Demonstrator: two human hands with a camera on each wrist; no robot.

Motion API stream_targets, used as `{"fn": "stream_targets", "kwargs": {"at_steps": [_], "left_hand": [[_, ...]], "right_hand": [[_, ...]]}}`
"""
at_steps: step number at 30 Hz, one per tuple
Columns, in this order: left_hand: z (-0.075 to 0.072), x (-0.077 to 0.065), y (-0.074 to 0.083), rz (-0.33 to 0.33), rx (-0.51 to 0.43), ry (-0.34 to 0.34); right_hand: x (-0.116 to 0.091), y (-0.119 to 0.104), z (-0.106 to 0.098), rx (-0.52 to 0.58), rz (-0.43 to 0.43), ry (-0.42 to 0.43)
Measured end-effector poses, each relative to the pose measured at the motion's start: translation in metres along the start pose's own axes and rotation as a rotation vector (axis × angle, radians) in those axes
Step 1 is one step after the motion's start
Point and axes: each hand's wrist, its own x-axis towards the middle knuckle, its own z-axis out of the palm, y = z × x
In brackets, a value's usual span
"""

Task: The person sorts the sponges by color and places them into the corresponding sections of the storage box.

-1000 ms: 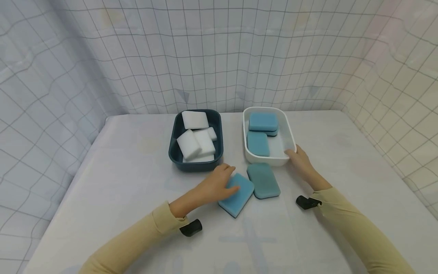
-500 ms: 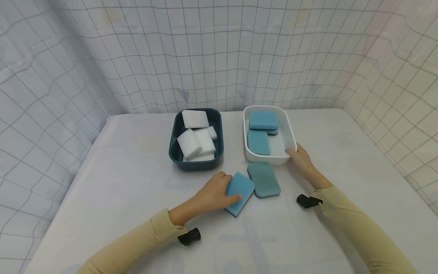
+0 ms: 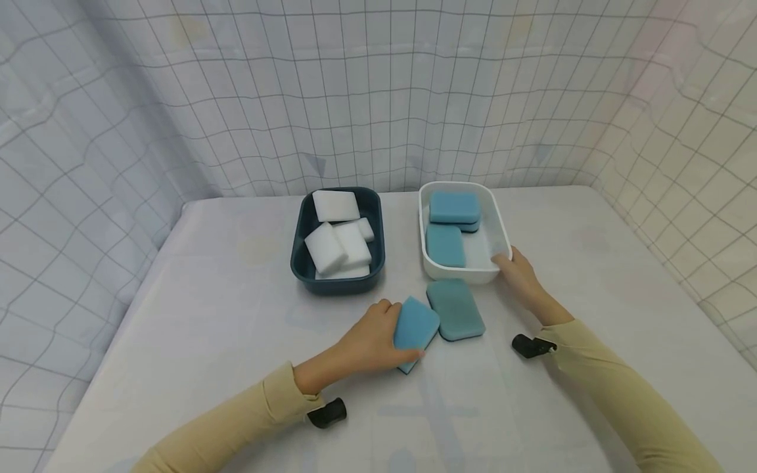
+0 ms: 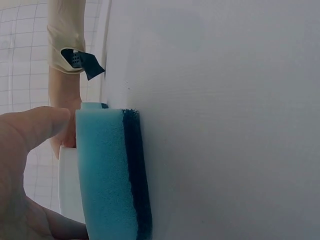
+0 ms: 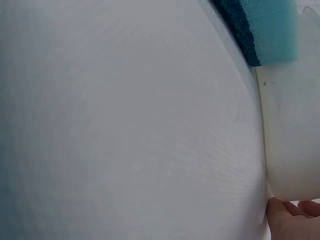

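A light blue sponge (image 3: pixel 416 325) with a dark scouring layer underneath lies at an angle on the table. My left hand (image 3: pixel 371 338) grips it, thumb at its near edge and fingers at the far side; the sponge's left part is hidden under the hand. In the left wrist view the thumb is right at the edge of the sponge (image 4: pixel 107 170). Touching its right side is a greener sponge (image 3: pixel 455 310). My right hand (image 3: pixel 522 281) holds the near right corner of a white plastic bin (image 3: pixel 493 274), thumb over the rim. Several blue sponges (image 3: pixel 446 246) lie in that bin.
Left of the white bin stands a dark teal bin (image 3: pixel 296 263) with several white foam blocks (image 3: pixel 327 249) in it. A white cloth (image 3: pixel 236 295) covers the table. Gridded curtains (image 3: pixel 355 98) hang behind and along both sides.
My left hand has come down over the blue sponge, its thumb moving to the near edge and its fingers closing in. The right hand stays at the white bin's corner.
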Motion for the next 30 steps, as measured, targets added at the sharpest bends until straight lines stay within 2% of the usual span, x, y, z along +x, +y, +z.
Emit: {"fn": "stream_targets", "kwargs": {"at_steps": [8,17,30], "left_hand": [[0.0040,0.0013,0.0049,-0.022,0.018,-0.011],[0.0048,-0.0010,0.0049,0.032,0.111,0.037],[-0.0030,-0.0071,0.0004,0.042,0.089,0.057]], "right_hand": [[0.0006,0.0006,-0.0001,-0.006,0.000,0.006],[0.0007,0.0001,0.0012,0.001,0.021,0.002],[-0.0003,0.0006,0.0015,-0.009,0.021,-0.001]]}}
